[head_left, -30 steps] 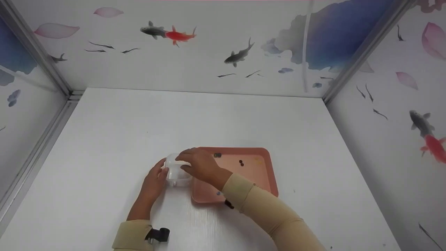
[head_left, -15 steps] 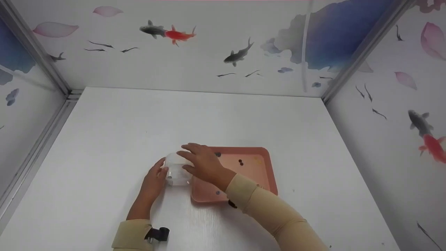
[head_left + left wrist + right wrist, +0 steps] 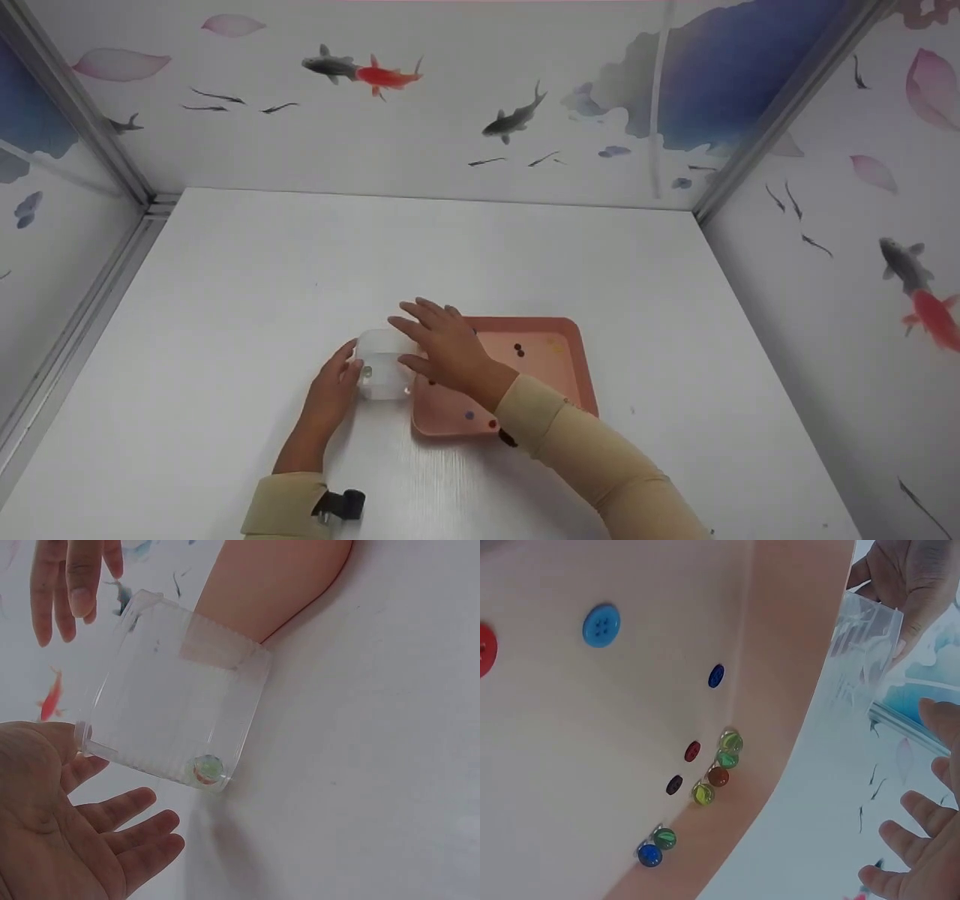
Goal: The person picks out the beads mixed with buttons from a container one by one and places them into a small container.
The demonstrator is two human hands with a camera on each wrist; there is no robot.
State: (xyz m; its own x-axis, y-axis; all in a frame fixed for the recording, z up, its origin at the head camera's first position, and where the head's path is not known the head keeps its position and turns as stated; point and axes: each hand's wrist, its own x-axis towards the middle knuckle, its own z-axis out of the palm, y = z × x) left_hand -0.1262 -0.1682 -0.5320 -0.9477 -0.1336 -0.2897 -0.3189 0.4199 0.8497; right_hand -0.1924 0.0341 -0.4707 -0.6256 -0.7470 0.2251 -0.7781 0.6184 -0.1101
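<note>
A clear plastic container point(image 3: 384, 364) stands to the left of a pink tray point(image 3: 536, 324) on the white table. My left hand point(image 3: 330, 394) rests against its left side, thumb and forefinger at the rim, the other fingers loosely extended in the left wrist view. A greenish clear marble point(image 3: 208, 768) lies in a bottom corner of the container. My right hand point(image 3: 450, 349) hovers over the tray's left edge with fingers spread, holding nothing. In the right wrist view, glass marbles point(image 3: 703, 793) line the tray's edge near several buttons point(image 3: 601, 625).
Two dark buttons point(image 3: 519, 349) lie toward the tray's far side, with a blue button point(image 3: 469, 415) and a red button point(image 3: 493, 424) near its front edge. White wall panels point(image 3: 435, 150) printed with fish enclose the table.
My right hand has drawn back from over the container, to the right and slightly away from me, fingers spreading wider. The marble has shifted inside the container. My left hand has stayed in place.
</note>
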